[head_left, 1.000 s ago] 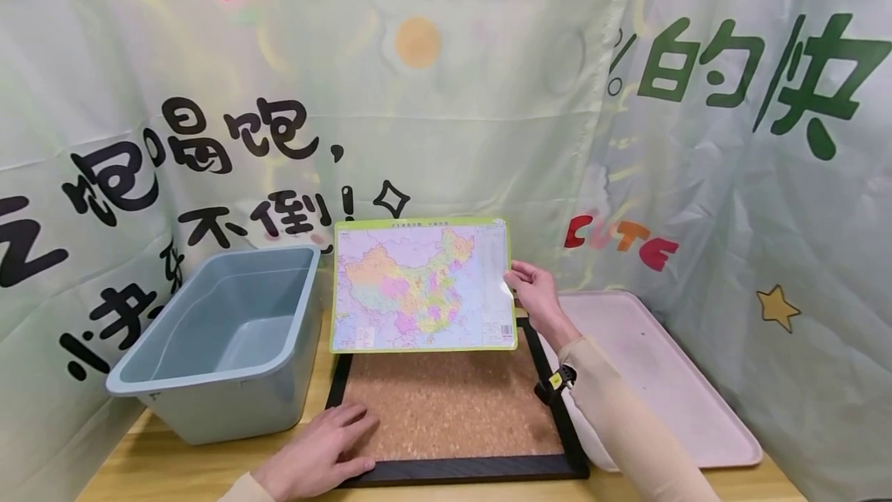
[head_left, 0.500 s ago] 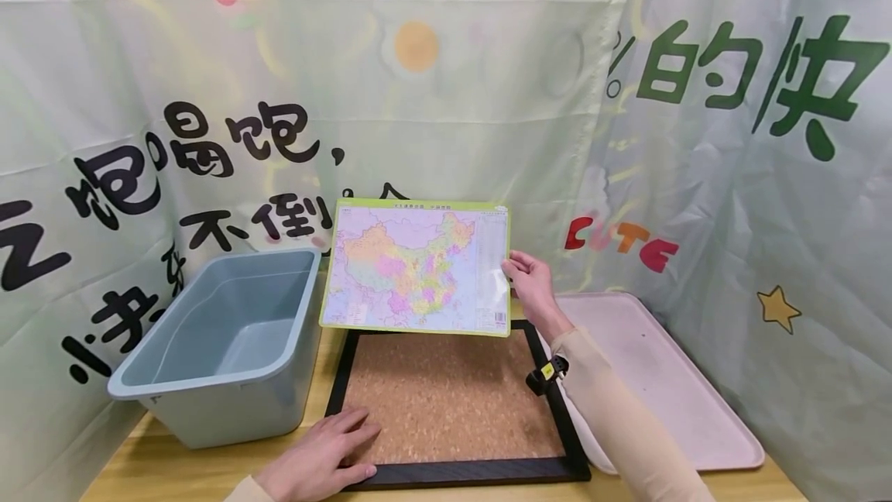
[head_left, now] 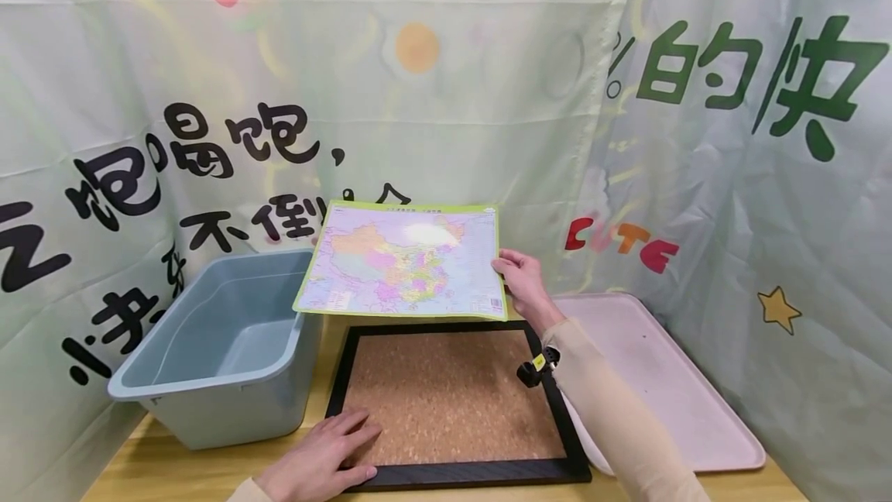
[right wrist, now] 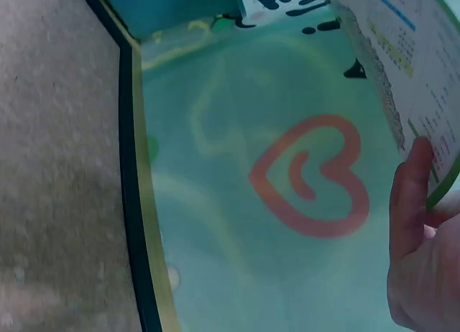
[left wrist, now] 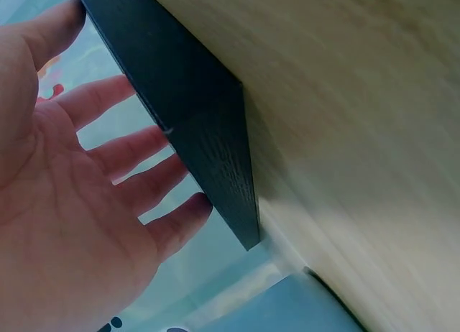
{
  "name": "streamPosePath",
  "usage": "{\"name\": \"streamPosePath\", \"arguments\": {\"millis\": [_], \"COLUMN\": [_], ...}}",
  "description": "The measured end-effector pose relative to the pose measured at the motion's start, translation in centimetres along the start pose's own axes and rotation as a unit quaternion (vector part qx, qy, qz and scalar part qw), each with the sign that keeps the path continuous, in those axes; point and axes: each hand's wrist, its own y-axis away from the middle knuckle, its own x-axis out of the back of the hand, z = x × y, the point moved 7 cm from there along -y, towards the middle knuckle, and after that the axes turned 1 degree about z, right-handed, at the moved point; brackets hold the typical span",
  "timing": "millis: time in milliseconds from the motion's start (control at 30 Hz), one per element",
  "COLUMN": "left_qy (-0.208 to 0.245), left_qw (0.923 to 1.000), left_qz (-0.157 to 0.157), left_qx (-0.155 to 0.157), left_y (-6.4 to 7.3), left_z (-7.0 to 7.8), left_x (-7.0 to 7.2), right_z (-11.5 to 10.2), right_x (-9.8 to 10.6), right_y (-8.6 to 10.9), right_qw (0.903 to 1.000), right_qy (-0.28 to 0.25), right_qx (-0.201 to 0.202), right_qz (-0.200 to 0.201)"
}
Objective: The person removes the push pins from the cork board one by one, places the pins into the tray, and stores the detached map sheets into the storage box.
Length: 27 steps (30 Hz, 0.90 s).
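Observation:
A map sheet (head_left: 390, 266) of China with a green border is held up over the far edge of a black-framed cork board (head_left: 453, 401). My right hand (head_left: 526, 285) pinches the map's right edge between thumb and fingers. Printed text shows on the map's underside (right wrist: 410, 59) in the right wrist view. At the board's near left corner rests my left hand (head_left: 317, 452), its fingers spread over the frame. In the left wrist view, the fingertips of the left hand (left wrist: 86, 181) touch the black frame (left wrist: 208, 138), fingers mostly straight.
A blue-grey plastic bin (head_left: 230, 355) stands left of the board, the map's left corner overlapping its rim in view. To the right lies a pale pink tray (head_left: 662, 386), partly behind my right forearm. A printed cloth (head_left: 474, 99) hangs behind the wooden table (head_left: 160, 471).
The right hand has raised the map off the board's far part, moved it left, and tilted it flatter, so glare now crosses its top. The left hand stays in place.

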Motion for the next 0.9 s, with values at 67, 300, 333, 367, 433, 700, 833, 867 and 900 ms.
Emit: {"name": "streamPosePath", "arguments": {"millis": [67, 300, 333, 367, 433, 700, 833, 867, 900], "left_qy": [0.003, 0.001, 0.001, 0.002, 0.002, 0.005, 0.009, 0.008, 0.007], "left_qw": [1.0, 1.0, 1.0, 1.0, 1.0, 0.9999, 0.9999, 0.9999, 0.9999], "left_qz": [0.001, 0.005, 0.005, 0.005, 0.004, -0.002, -0.003, -0.002, -0.002], "left_qx": [0.002, 0.0, 0.001, 0.001, 0.002, 0.01, 0.012, 0.011, 0.011], "left_y": [0.0, -0.1, -0.1, -0.1, -0.1, -0.2, -0.2, -0.2, -0.3], "left_z": [0.0, 0.1, 0.1, 0.1, 0.1, 0.0, 0.0, 0.0, 0.0], "left_x": [0.0, 0.1, 0.1, 0.1, 0.1, 0.1, 0.1, 0.1, 0.1], "right_z": [0.0, 0.0, 0.1, 0.1, 0.1, 0.6, 0.6, 0.6, 0.6], "right_x": [-0.8, -3.3, -3.6, -3.8, -4.1, -5.7, -6.9, -7.1, -7.3], "right_y": [0.0, 0.1, 0.2, 0.2, 0.1, 0.4, 0.7, 0.8, 0.9], "right_qw": [0.9999, 0.9994, 0.9993, 0.9993, 0.9994, 0.999, 0.9982, 0.9981, 0.998], "right_qy": [-0.009, -0.016, -0.016, -0.017, -0.02, -0.029, -0.035, -0.035, -0.036], "right_qx": [-0.002, -0.005, -0.004, -0.004, -0.004, -0.009, -0.006, -0.006, -0.005], "right_qz": [-0.009, -0.031, -0.032, -0.033, -0.03, -0.034, -0.048, -0.05, -0.052]}}
